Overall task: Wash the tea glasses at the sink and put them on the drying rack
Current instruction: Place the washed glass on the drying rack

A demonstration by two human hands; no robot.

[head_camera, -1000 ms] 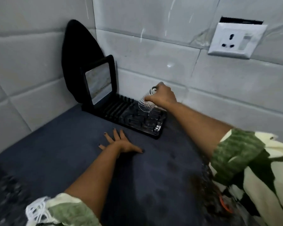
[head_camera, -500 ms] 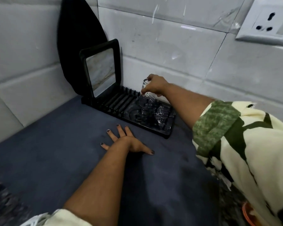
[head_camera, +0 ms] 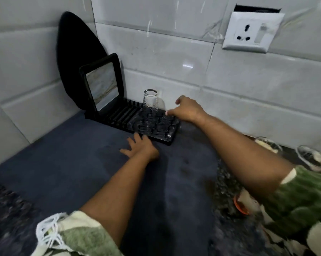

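Observation:
A clear patterned tea glass [head_camera: 150,99] stands upside down at the back of the black drying rack [head_camera: 126,115], close to the tiled wall. My right hand [head_camera: 188,109] hovers just right of the glass, apart from it, fingers loosely spread and holding nothing. My left hand [head_camera: 140,146] lies flat, fingers spread, on the dark blue mat [head_camera: 72,159] just in front of the rack's near edge. Two more clear glasses [head_camera: 268,144] [head_camera: 312,156] sit at the right on the speckled counter.
A black-framed mirror [head_camera: 102,84] stands propped at the rack's left end, before a black oval board [head_camera: 76,52] leaning in the wall corner. A white wall socket [head_camera: 252,32] is high on the right. An orange-rimmed item [head_camera: 241,203] sits under my right sleeve.
My right hand let go of the glass, which now stands upside down on the rack, and drew back to the right. My left hand slid forward toward the rack.

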